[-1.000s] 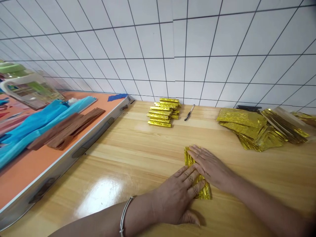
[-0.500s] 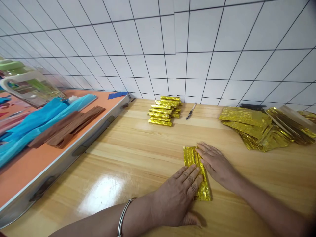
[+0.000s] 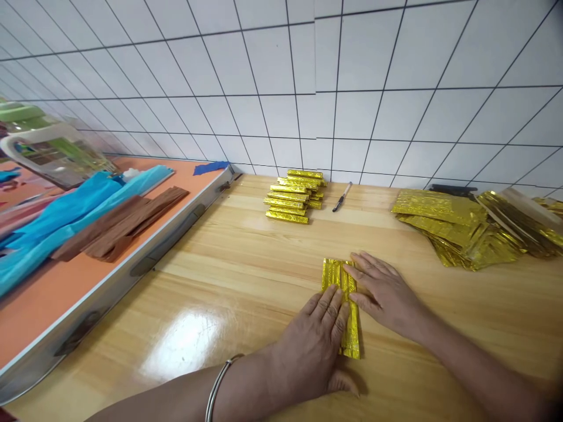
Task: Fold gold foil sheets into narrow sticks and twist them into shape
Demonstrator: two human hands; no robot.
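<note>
The pleated gold foil strip lies (image 3: 353, 337) directly beneath my left hand's (image 3: 305, 346) flat, outstretched fingers, its long axis running away from me. My right hand's (image 3: 387, 296) loosely spread fingers touch its far right side; neither hand grips. Both are equally near. Leftward from my fingers, the desk (image 3: 229, 264) stretches to the orange-topped surface's (image 3: 48, 305) edge; folded gold bundles (image 3: 288, 196) sit beyond.
</note>
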